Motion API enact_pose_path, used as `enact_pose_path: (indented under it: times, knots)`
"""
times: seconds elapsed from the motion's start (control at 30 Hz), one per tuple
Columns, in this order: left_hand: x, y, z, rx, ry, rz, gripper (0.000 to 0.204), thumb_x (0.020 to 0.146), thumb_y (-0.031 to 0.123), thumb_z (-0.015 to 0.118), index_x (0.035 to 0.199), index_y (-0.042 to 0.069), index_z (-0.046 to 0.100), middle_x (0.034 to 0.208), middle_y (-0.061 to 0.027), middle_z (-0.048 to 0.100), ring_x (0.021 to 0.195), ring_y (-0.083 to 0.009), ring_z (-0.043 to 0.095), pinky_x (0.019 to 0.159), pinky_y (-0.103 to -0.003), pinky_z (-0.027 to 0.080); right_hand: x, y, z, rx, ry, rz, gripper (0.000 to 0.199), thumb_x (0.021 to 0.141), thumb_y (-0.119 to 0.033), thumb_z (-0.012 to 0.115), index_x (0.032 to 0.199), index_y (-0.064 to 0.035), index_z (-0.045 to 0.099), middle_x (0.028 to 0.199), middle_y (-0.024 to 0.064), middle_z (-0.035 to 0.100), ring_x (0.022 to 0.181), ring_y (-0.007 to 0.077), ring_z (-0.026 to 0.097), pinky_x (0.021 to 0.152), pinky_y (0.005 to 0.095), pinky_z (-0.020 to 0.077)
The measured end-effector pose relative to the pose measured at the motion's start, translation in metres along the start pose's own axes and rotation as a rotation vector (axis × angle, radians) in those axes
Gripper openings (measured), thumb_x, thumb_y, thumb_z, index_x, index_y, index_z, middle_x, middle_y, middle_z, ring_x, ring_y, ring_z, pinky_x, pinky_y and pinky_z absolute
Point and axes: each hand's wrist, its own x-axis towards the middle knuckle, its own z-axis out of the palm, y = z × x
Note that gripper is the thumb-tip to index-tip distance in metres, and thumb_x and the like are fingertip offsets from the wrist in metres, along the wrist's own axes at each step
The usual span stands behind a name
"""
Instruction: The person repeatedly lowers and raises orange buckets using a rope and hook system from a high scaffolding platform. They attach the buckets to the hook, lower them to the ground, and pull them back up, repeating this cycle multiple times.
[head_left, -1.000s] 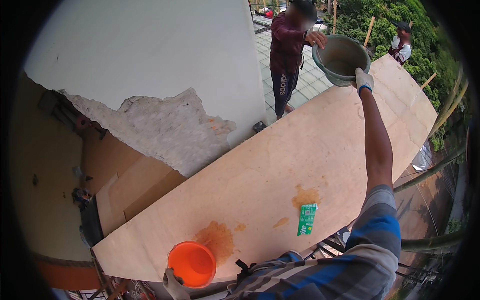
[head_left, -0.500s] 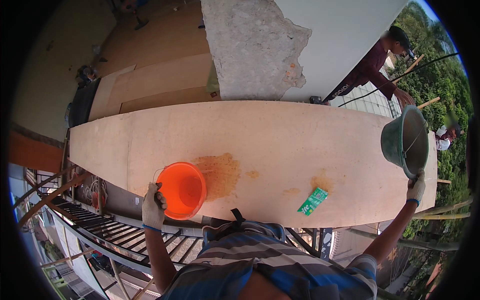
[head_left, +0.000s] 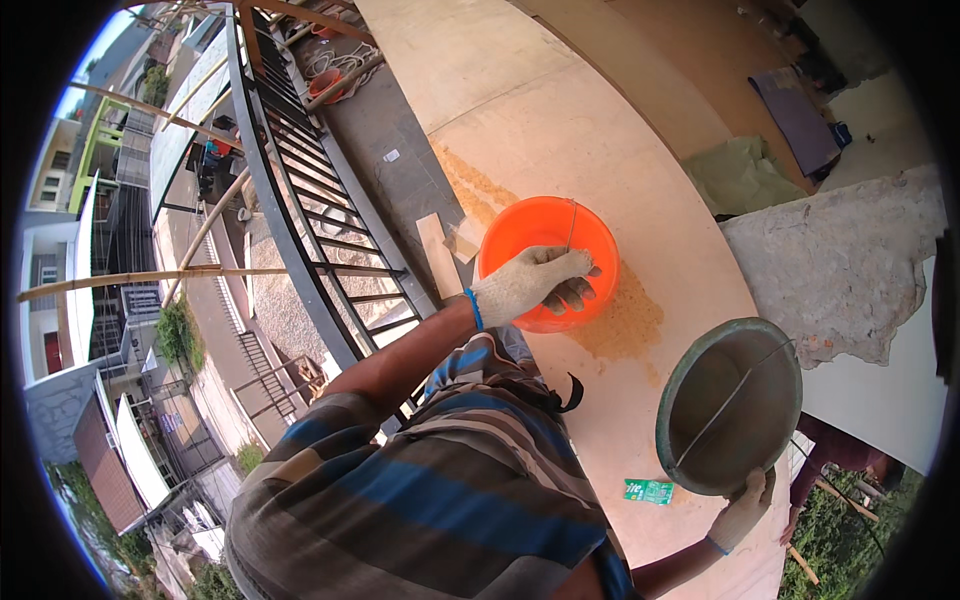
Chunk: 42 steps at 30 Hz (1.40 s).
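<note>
Orange bucket [head_left: 540, 228] and green bucket [head_left: 712, 382] both held, neither released yet.
Left hand [head_left: 530, 285]: fingers round wire handle [head_left: 573, 222]; right hand [head_left: 742, 510]: fingers gripping the latter.

Orange bucket [head_left: 540, 228]: plastic, smooth, slightly glossy. Green bucket [head_left: 705, 395]: matt, interior dulled by greyish film. Board [head_left: 620, 160]: bare wood, smooth, matt, stained. Left glove [head_left: 525, 285] and right glove [head_left: 742, 514]: knitted cloth, rough. Shirt [head_left: 420, 480]: cloth, matt. Railing [head_left: 252, 130]: dark metal, smooth. Wall patch [head_left: 840, 265]: exposed masonry, rough, matt
</note>
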Motion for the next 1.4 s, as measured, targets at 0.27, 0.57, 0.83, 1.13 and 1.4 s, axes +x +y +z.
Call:
enact_pose_path:
  times: [0.27,0.57,0.83,1.13,1.4]
  knots:
    - [-0.045,-0.005,-0.062,-0.098,-0.037,0.152,0.049,0.110,0.043,0.048,0.131,0.003,0.064,0.116,-0.0066,0.073,0.101,-0.0117,0.069,0.087,-0.028,0.055,0.029,-0.118,0.192,-0.298,-0.373,-0.230,0.041,0.096,-0.011,0.058,0.135,0.0034,0.057,0.105,0.0086,0.065,0.083,0.0131,0.059,0.067,0.0278,0.0467]
    - [-0.087,-0.009,-0.142,-0.474,0.052,0.178,0.044,0.112,0.036,0.043,0.135,0.001,0.056,0.120,-0.0102,0.067,0.108,-0.0168,0.069,0.084,-0.031,0.057,0.030,-0.199,0.364,-0.375,-0.658,-0.493,0.043,0.095,-0.007,0.061,0.137,0.0037,0.055,0.124,0.0154,0.066,0.109,0.0184,0.064,0.091,0.0313,0.0506]
    - [-0.104,-0.014,-0.188,-0.863,0.098,0.339,0.056,0.111,0.047,0.038,0.131,-0.001,0.058,0.116,-0.0111,0.067,0.102,-0.0245,0.069,0.087,-0.037,0.058,0.027,-0.247,0.474,-0.392,-0.833,-0.694,0.038,0.095,-0.003,0.062,0.132,0.0042,0.059,0.115,0.0150,0.071,0.106,0.0186,0.067,0.095,0.0325,0.0510]
    - [-0.116,0.001,-0.219,-0.949,0.265,0.374,0.048,0.109,0.040,0.048,0.133,0.000,0.056,0.088,-0.0024,0.066,0.096,-0.0238,0.067,0.095,-0.044,0.054,0.012,-0.261,0.550,-0.319,-0.978,-0.717,0.039,0.094,-0.006,0.066,0.132,0.0042,0.061,0.111,0.0150,0.074,0.102,0.0186,0.069,0.091,0.0316,0.0530]
    - [-0.103,0.027,-0.263,-0.969,0.207,0.438,0.045,0.109,0.037,0.052,0.136,0.001,0.053,0.086,-0.0009,0.065,0.097,-0.0226,0.065,0.095,-0.042,0.052,0.016,-0.266,0.608,-0.301,-0.943,-0.610,0.039,0.092,-0.008,0.069,0.128,0.0061,0.064,0.111,0.0171,0.075,0.101,0.0205,0.071,0.091,0.0326,0.0538]
